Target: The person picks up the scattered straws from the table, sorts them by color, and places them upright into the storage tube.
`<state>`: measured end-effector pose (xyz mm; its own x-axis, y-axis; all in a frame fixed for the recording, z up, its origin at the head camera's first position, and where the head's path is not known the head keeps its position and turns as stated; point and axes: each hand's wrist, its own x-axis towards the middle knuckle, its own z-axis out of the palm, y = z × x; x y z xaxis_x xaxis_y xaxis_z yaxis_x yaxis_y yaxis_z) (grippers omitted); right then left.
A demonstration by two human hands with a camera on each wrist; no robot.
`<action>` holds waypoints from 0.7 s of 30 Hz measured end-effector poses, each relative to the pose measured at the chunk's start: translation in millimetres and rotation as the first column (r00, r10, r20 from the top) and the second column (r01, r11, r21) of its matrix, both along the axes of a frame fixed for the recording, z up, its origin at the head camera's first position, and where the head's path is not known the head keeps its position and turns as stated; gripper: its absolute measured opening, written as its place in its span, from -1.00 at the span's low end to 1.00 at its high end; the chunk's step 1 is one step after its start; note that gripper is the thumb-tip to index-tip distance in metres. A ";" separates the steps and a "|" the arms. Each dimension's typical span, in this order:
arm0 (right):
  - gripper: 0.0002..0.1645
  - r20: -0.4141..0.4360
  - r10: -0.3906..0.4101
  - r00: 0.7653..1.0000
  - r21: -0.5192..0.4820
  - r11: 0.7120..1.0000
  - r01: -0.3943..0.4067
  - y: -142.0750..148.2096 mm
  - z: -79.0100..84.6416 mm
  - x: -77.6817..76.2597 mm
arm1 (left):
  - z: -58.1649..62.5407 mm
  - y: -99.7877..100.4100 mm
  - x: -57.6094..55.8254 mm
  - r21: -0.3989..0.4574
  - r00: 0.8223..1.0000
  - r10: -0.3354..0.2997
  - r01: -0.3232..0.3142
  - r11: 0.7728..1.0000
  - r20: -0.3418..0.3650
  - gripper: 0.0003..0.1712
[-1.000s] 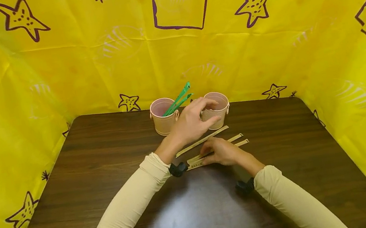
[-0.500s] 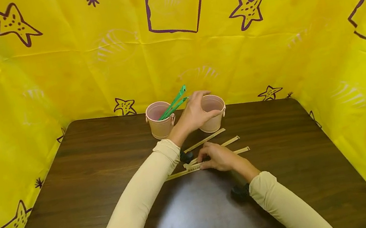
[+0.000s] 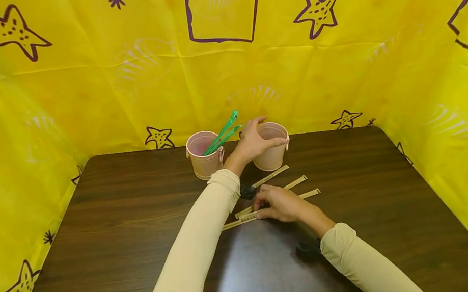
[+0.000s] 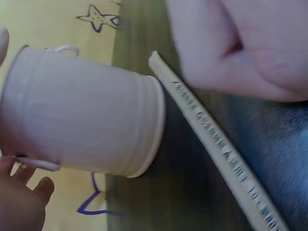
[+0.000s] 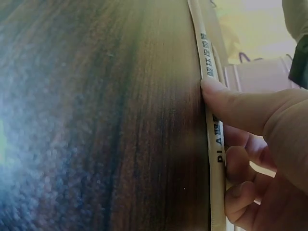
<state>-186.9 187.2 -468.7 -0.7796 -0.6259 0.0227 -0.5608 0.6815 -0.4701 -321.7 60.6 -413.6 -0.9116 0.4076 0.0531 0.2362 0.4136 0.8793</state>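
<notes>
Currently, two-handed work at a dark table [image 3: 92, 242].
Left to right: pink bucket [image 3: 207, 167], green sticks [image 3: 231, 119] leaning out; left hand [image 3: 252, 144] curves thumb and fingers round second bucket [image 3: 270, 159] at its rim; right hand [image 3: 282, 203] pinches printed strip [image 5: 217, 187], nearer than the buckets, other strips [image 3: 296, 182] beside it.

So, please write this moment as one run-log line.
left hand: around right bucket rim; right hand: pinches printed strip; left bucket: holds green strips; other strips: on table
</notes>
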 end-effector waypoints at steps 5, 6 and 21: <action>-0.85 -0.036 0.004 0.999 0.001 1.000 -0.004 1.8 -0.2 1.6 | -11.2 7.9 -3.0 -0.017 1.000 -0.023 0.023 1.000 -0.004 0.20; -0.85 -0.039 -0.001 0.999 0.005 1.000 0.001 1.9 -0.2 1.9 | -12.4 8.9 -3.5 -0.016 1.000 -0.028 0.028 0.999 -0.006 0.20; -0.83 -0.068 -0.046 0.997 0.072 0.996 0.051 -7.5 7.5 6.7 | -12.0 6.9 -2.3 0.069 0.994 -0.042 0.035 0.997 0.098 0.24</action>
<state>-180.3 179.7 -461.2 -0.8075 -0.5890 0.0305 -0.5543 0.7403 -0.3804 -324.0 67.5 -425.5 -0.8974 0.4412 -0.0080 0.1614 0.3449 0.9247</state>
